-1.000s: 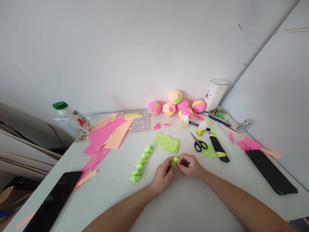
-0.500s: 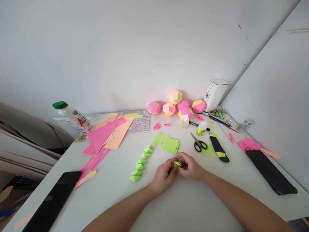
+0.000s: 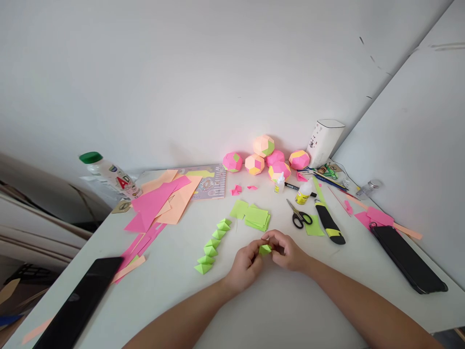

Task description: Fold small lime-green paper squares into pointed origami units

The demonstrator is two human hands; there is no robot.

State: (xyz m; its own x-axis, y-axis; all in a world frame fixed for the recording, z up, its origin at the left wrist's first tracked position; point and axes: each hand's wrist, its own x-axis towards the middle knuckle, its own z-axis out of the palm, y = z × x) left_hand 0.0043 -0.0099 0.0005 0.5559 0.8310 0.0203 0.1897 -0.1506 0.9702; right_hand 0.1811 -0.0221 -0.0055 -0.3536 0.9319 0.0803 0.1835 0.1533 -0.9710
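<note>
A small folded green paper piece is pinched between the fingers of my left hand and my right hand, low over the front of the table. Part of it is hidden by the fingertips. To the left, several folded green paper units lie in a slanting row. Just beyond my hands sits a stack of green paper rectangles, with another green sheet beside it. Black-handled scissors rest behind my right hand.
Several paper balls stand against the wall. Glue bottles, a utility knife and a phone-like black case lie to the right. Pink and orange sheets, a bottle and a black device occupy the left.
The green paper piece has turned in my fingers and shifted slightly left, showing a broader face. My left thumb has moved back a little. The other things lie as before.
</note>
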